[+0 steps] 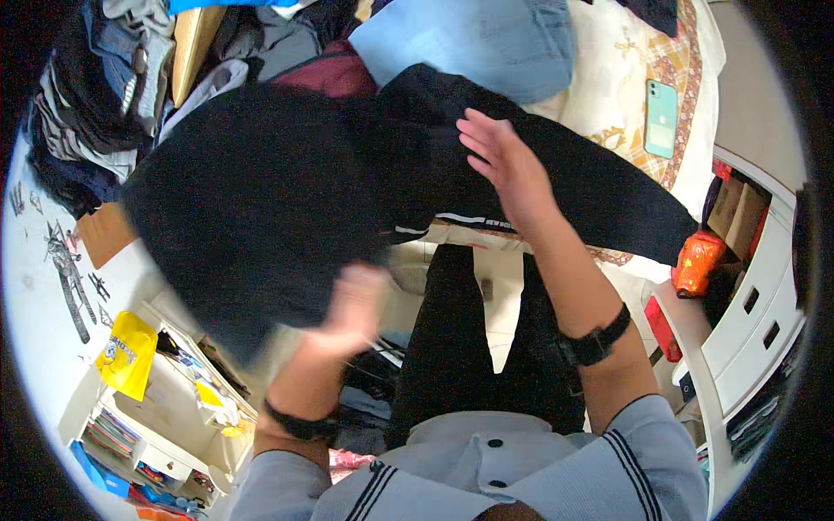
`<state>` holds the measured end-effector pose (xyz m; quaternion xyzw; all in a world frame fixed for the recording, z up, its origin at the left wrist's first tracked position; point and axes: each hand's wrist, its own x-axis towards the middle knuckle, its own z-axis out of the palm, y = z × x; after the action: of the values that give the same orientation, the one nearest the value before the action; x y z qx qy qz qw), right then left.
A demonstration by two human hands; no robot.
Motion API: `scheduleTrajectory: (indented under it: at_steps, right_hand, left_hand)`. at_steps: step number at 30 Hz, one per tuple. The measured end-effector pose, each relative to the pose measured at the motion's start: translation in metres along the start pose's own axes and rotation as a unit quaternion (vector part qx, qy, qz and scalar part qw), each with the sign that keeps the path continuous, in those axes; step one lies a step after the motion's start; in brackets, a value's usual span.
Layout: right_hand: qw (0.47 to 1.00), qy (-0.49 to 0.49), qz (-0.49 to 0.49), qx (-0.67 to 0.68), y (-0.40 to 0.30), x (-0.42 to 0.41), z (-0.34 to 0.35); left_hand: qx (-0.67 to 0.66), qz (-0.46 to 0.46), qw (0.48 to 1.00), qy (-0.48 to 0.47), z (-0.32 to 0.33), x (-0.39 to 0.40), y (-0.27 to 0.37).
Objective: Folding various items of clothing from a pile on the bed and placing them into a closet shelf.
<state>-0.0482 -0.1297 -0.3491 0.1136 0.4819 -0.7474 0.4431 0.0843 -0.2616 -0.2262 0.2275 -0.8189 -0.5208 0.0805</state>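
A large black garment (pixel 293 169) with a white-striped, lettered waistband is spread across the bed before me, its left part draping towards me. My left hand (pixel 355 306) is blurred at the garment's near left edge; whether its fingers grip the cloth is not clear. Over the middle of the garment, my right hand (pixel 485 146) has its fingers extended and apart, with nothing held. Beyond the garment lie a light blue denim item (pixel 482 45) and a dark red cloth (pixel 332 71).
A mint green phone (pixel 661 117) lies on the patterned bedspread (pixel 606 78) at right. Heaped clothes (pixel 98 98) fill the far left. An orange shiny package (pixel 697 264) is by the bed's right corner, near a white cabinet (pixel 749 332). White shelving (pixel 156 436) stands at lower left.
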Motion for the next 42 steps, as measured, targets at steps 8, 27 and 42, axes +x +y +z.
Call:
scheduleTrajectory:
  at_steps: [8,27,42]
  right_hand:
    - [0.926,0.229,-0.096,0.284,-0.108,-0.106,-0.135]
    - [0.591,0.381,-0.19,-0.685,-0.011,-0.173,-0.343]
    - [0.652,0.318,-0.126,-0.677,-0.028,-0.165,-0.361]
  left_hand:
    - [0.023,0.241,0.899,-0.365,0.262,-0.026,0.023]
    - [0.53,0.311,0.723,-0.316,0.124,0.171,-0.12]
    - [0.562,0.187,0.666,-0.453,0.114,0.185,-0.106]
